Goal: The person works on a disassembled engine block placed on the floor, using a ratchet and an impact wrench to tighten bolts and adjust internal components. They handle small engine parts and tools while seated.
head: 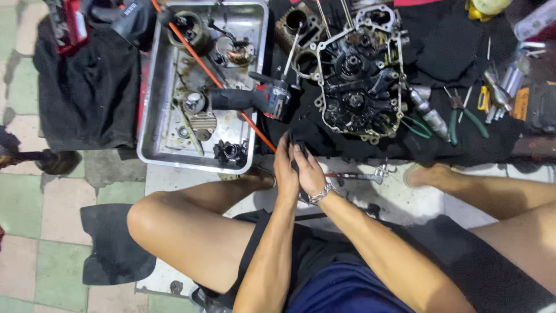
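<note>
My left hand [284, 168] and my right hand [308, 172] are pressed close together just in front of my knees, both closed around a small dark part [296, 152] that shows between the fingers. A metal bracelet sits on my right wrist. Just beyond the hands lies an open, greasy engine crankcase [359, 75] on a black cloth. A cordless power driver [255, 98] lies to the left of it, its handle over the edge of a metal tray [156, 116].
The tray holds several engine parts and gears. An orange rod [231, 98] crosses it diagonally. Green-handled pliers [463, 116], a socket tool [428, 113] and more tools lie at the right. A wrench [365, 174] rests on the floor near my right foot.
</note>
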